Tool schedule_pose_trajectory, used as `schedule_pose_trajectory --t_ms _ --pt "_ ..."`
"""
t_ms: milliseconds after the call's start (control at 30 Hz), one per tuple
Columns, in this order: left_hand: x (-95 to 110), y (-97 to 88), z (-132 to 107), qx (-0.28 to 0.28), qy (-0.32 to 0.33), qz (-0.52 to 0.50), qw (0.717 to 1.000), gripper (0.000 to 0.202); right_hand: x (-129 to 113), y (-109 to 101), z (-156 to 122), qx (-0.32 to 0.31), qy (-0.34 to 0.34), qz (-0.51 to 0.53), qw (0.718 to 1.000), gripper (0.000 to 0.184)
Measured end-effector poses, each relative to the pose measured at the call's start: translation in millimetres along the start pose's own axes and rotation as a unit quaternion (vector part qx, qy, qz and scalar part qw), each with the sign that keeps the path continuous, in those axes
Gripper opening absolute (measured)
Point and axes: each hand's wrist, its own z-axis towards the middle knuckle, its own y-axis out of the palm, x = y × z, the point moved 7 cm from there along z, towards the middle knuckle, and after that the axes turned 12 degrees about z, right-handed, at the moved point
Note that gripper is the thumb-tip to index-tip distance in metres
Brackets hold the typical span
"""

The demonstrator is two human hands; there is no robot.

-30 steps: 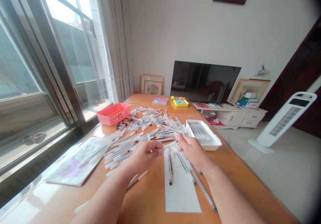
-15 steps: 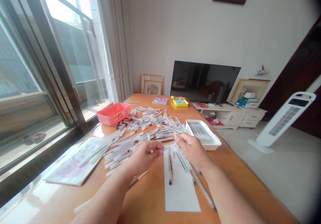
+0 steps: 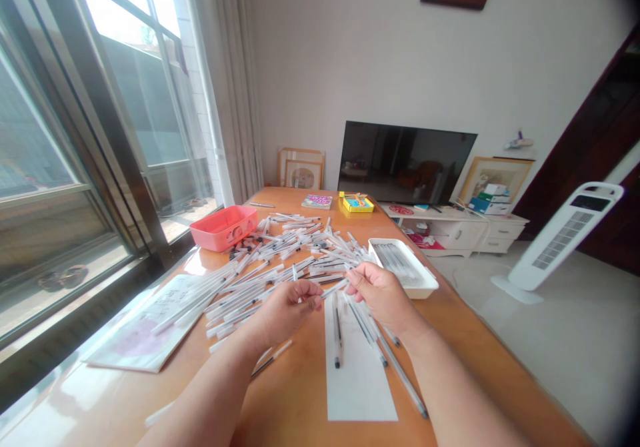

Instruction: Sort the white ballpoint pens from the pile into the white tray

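Note:
A slim whitish pen [image 3: 334, 289] spans the gap between my two hands over the middle of the table. Its left end is pinched in the fingers of my left hand [image 3: 290, 307]. My right hand [image 3: 377, 293] has thumb and fingertips closed at its other end. A short, pale upright piece [image 3: 295, 272] shows just above my left hand; whether I hold it, I cannot tell. Below the hands, a white paper sheet [image 3: 357, 383] bears a few dark-tipped pens [image 3: 337, 340]. Many loose pens and clear barrels [image 3: 295, 237] lie in a heap beyond.
A white tray [image 3: 430, 291] of pens stands to the right, a red plastic box [image 3: 210, 233] to the left. Papers [image 3: 130, 340] lie near the window side. A yellow box [image 3: 357, 205] and a small booklet [image 3: 317, 201] sit at the table's far end.
The pen between my hands now tilts more, its right end higher. My right fingers have shifted around that end. The view has moved slightly.

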Motion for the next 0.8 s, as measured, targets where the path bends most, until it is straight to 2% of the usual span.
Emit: schedule_pose_trajectory --t_ms 233,367,500,600,700,800 --pt "8 3.2 -3 0.026 0.015 0.001 1.0 0.025 -4 -5 1 0.046 -0.055 -0.09 0.993 0.046" --pt "10 8.8 -3 0.0 0.014 -0.023 1.0 0.029 -6 -4 0 0.051 -0.064 -0.081 0.993 0.045" --pt "4 13.4 -3 -0.024 0.003 -0.01 1.0 0.045 -11 -4 -2 0.055 -0.074 -0.068 0.993 0.043" --pt "0 17.0 -2 -0.031 0.001 -0.005 1.0 0.043 -12 -4 -2 0.058 -0.076 -0.064 0.993 0.044" --pt "1 19.4 -1 -0.016 0.013 -0.007 1.0 0.038 -7 -4 -1 0.063 -0.06 -0.051 0.995 0.046" --pt "2 19.0 -1 0.024 0.018 -0.011 0.999 0.034 1 -3 0 0.07 -0.039 -0.036 0.996 0.048"
